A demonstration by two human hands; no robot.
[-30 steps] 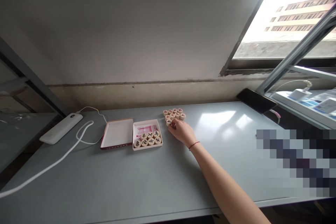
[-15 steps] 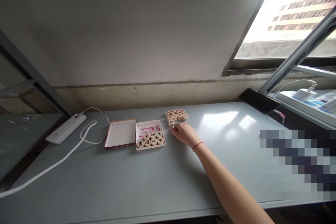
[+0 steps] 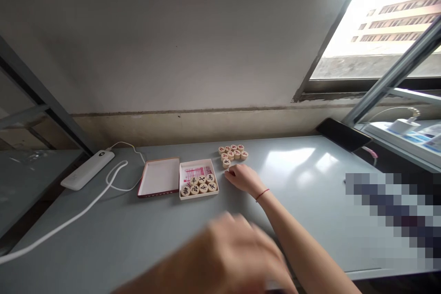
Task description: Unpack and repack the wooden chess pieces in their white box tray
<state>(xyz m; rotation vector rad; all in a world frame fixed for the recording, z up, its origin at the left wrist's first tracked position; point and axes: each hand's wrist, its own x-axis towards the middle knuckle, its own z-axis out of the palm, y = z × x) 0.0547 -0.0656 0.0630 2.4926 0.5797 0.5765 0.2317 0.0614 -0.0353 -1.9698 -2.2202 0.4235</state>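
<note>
My right hand [image 3: 243,178], with a red string at the wrist, rests on the grey table with its fingers curled together. Its fingertips are beside a round wooden piece [image 3: 226,163]; whatever they may hold is hidden. Behind that piece several red-marked wooden pieces [image 3: 231,155] stand grouped. Left of the hand, an open white box [image 3: 183,170] holds several black-marked pieces [image 3: 203,187]. My left hand [image 3: 237,252] is low in the foreground, smeared by motion, its fingers unclear and nearest to my right forearm.
A box lid [image 3: 160,177] lies left of the box. Further left are a white power bank [image 3: 88,170] and a white cable [image 3: 82,211]. A dark phone [image 3: 343,134] leans at the back right by a metal frame [image 3: 389,76].
My left hand has come into view at the bottom, blurred. My right hand stays by the front piece, its fingertips slightly apart from it. The view has shifted slightly.
</note>
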